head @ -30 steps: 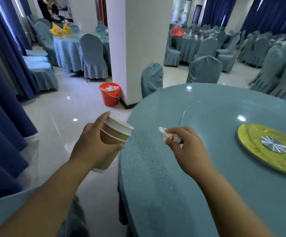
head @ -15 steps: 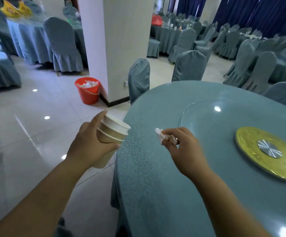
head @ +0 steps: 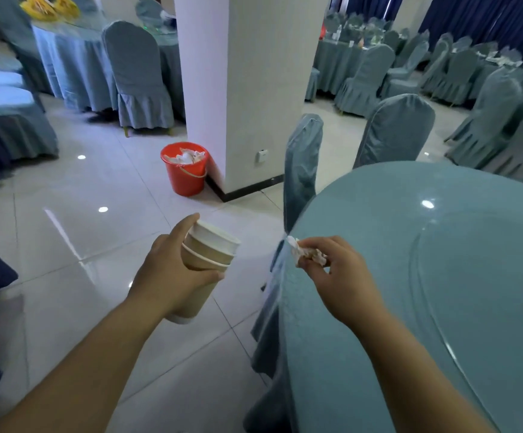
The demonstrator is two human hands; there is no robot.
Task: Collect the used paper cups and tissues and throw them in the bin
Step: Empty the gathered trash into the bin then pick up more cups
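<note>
Fingers: my left fingers (head: 205,275) wrap the stacked cups (head: 211,250); my right fingers (head: 316,243) pinch a tissue (head: 307,256).
Heading: the bin (head: 186,176) sits up-frame, left of both, nearer my left.

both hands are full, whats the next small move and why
Probably step toward the red bucket beside the pillar. The left hand grips the stacked paper cups, the right hand pinches a crumpled tissue, and the bucket, with rubbish inside, looks too far across the floor to drop them in.
</note>
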